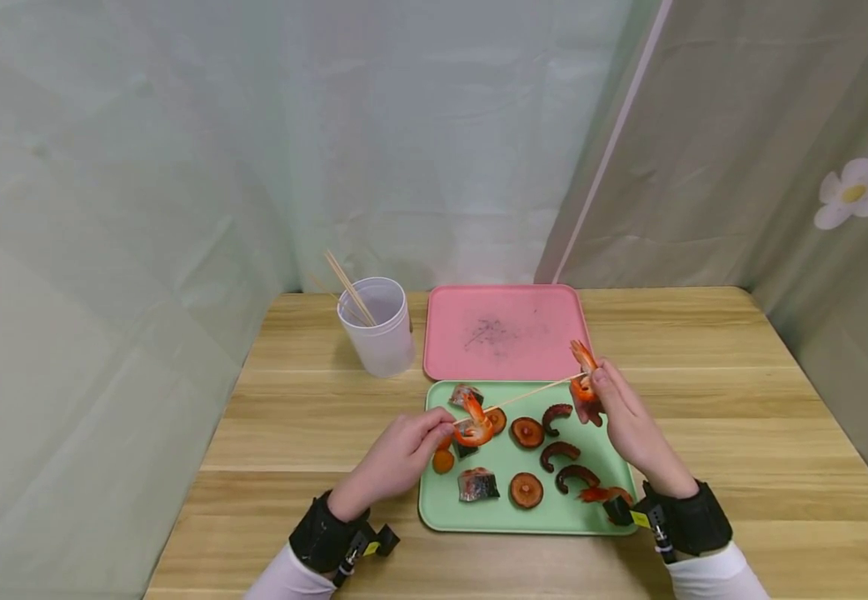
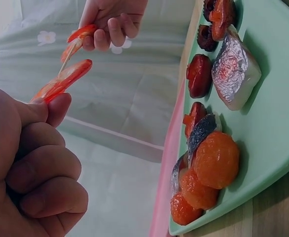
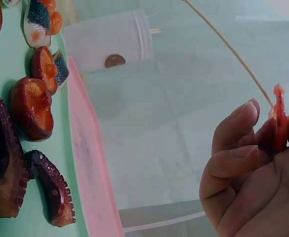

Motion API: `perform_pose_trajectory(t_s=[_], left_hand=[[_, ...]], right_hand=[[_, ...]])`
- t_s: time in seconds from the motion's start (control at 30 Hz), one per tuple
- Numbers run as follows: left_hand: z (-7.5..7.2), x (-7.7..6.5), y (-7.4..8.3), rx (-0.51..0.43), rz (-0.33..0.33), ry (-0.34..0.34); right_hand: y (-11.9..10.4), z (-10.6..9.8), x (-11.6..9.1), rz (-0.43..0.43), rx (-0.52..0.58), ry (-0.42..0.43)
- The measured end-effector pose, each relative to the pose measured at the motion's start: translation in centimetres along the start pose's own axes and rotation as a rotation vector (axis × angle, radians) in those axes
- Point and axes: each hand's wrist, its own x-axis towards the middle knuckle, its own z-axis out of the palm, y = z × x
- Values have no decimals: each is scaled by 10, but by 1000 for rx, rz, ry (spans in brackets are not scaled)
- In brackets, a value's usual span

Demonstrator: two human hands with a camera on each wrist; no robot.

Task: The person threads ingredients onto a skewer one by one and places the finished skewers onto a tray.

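Over the green tray (image 1: 509, 521), my left hand (image 1: 400, 454) pinches one end of a bamboo skewer (image 1: 527, 393) between thumb and index finger. A shrimp (image 1: 474, 427) is threaded on the skewer close to those fingertips. My right hand (image 1: 632, 425) pinches a second shrimp (image 1: 582, 371) at the skewer's other end. In the right wrist view the skewer tip (image 3: 271, 102) meets this shrimp (image 3: 280, 118); how deep it goes in is hidden. The left wrist view shows both shrimps in line along the skewer, the near one (image 2: 65, 80) against my left fingers.
The tray bears mushroom caps (image 1: 526, 491), octopus tentacles (image 1: 576, 477), fish pieces (image 1: 477, 484), orange balls (image 1: 443, 461) and another shrimp (image 1: 605, 494) near my right wrist. Behind it lies a pink tray (image 1: 505, 300). A white cup (image 1: 386, 350) with several skewers (image 1: 350, 287) stands at the back left.
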Motion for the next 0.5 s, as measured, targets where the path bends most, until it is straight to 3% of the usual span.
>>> perform_pose_trajectory(t_s=[0.5], left_hand=[[0,-1,-2,10,2,-6]], right_hand=[[-2,1,0,-8,12,-12]])
